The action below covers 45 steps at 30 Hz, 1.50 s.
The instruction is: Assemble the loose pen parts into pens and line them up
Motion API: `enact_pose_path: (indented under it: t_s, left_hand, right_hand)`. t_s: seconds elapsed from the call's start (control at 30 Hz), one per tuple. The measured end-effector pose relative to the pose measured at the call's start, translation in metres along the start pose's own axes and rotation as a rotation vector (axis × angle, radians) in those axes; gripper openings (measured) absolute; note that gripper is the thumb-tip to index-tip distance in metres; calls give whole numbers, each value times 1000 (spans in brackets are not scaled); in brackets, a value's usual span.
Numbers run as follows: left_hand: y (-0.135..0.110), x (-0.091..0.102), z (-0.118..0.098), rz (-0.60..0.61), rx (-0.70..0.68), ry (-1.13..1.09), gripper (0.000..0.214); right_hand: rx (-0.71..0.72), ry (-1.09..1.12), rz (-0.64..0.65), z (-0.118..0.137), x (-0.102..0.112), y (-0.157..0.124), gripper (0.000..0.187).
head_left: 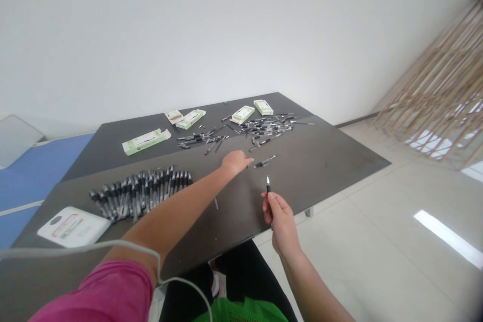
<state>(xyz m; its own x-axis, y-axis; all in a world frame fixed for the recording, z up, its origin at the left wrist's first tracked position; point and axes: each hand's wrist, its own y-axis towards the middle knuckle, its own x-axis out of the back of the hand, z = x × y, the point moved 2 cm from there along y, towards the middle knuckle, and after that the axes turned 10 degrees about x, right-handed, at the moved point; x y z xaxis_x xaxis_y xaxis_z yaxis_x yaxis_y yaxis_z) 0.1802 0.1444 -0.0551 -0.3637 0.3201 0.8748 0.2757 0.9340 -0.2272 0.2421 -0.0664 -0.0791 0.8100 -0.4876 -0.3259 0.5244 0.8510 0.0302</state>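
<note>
My left hand [234, 162] stretches across the dark table [324, 161], fingers pointing at a black pen part [265, 161] lying just right of them; it seems to hold nothing. Nearer to me, my right hand [279, 221] is closed round a black pen [268, 186], its tip pointing up. Behind my left arm, several assembled pens [141, 192] lie side by side in a row. A scatter of loose pens and parts [245, 131] covers the far middle of the table.
Green-and-white pen boxes lie at the far side: one [146, 141] at left, others [190, 118] [242, 113] [263, 106] further back. A white flat device [73, 226] with a grey cable [113, 246] sits near left. Tiled floor lies right; a wooden slat structure [445, 90] stands there.
</note>
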Motion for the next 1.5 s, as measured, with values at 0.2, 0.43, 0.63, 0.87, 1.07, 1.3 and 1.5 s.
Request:
enact_pose_path:
  t_s: [0.2,0.43,0.63,0.87,1.07,1.3,1.5]
  left_hand:
    - [4,0,1,7,34,-32,21]
    - [-63,27,25,143,-50,-441,36]
    - [-133,21,49,308,92,-1292,21]
    - [-164,20,59,341,101,-1400,18]
    - [-174,22,56,275,29,-1072,23]
    - [-173,28,58,162,-43,-759,34]
    - [-174,40,59,238,-108,-797,33]
  right_hand:
    - [3,-49,-12,3,5,-1,30]
    - [84,-278,63,6,-2,-11,31]
    - [261,-578,216,17,-17,-24,27]
    - [383,-740,327,13,-26,-31,24]
    - [411,-804,335,12,-28,-31,25]
    - [328,-628,297,8,-38,-33,28]
    - [185,-477,293,7,-45,-35,31]
